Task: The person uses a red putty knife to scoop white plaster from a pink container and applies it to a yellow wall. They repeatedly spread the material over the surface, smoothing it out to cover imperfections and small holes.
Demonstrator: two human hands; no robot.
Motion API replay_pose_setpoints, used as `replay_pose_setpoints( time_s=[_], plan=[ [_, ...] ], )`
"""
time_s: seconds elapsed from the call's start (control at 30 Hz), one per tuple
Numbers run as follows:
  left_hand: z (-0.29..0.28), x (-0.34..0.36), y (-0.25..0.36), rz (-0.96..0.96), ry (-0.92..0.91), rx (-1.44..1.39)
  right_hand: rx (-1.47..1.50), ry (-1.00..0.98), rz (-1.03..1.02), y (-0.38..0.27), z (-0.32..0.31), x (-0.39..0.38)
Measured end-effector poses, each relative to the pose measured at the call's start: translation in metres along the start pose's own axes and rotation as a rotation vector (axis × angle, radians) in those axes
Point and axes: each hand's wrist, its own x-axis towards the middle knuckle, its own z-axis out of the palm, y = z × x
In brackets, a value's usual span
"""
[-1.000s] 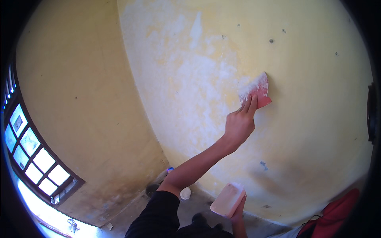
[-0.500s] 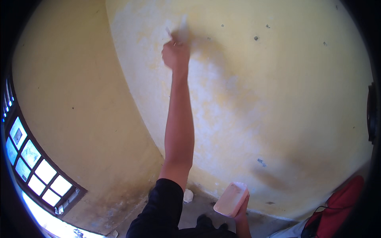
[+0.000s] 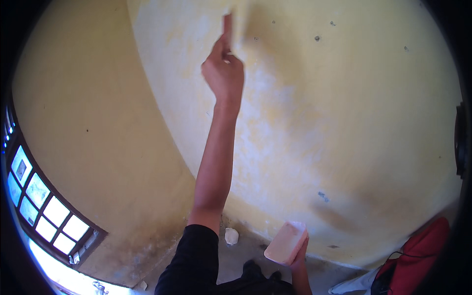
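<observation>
My left arm stretches up in front of the yellow wall, which has whitish patches across its middle. At the top, my left hand is closed round a slim flat reddish tool; its kind is hard to make out, and it points upward close to the wall. I cannot tell whether it touches the surface. Low on the right, my right hand grips a pink rectangular tub by its right side. The tub is tilted, and a pale layer shows inside it.
A whitish lump lies on the floor by the wall's foot. At lower left is a dark-framed window in the adjoining wall. Red cloth with a dark cord sits at lower right. Small holes dot the upper wall.
My left hand has turned and the tool now points straight up, a little farther right. The forearm leans more to the right. My right hand still holds the tub in nearly the same place.
</observation>
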Motion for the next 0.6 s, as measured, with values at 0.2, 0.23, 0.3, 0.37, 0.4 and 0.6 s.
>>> replay_pose_setpoints(
  time_s=[0.2,0.23,0.3,0.37,0.4,0.6],
  plan=[
    [0.033,-0.116,-0.029,0.139,-0.314,0.486,-0.122,-0.036,0.027,-0.009,0.001,0.001],
    [0.029,-0.138,-0.023,0.287,-0.311,0.351,-0.089,-0.049,0.053,-0.011,0.003,0.002],
    [0.005,-0.149,0.012,0.223,-0.376,0.195,-0.022,-0.039,0.088,-0.012,0.003,0.000],
    [-0.025,-0.138,0.018,0.083,-0.439,0.025,0.031,-0.023,0.111,-0.012,0.002,-0.002],
    [-0.033,-0.121,0.015,-0.003,-0.365,-0.019,0.052,-0.016,0.122,-0.013,0.004,-0.003],
    [-0.035,0.001,-0.077,-0.380,0.012,0.428,0.083,-0.006,0.138,-0.017,0.013,-0.004]
  ],
)
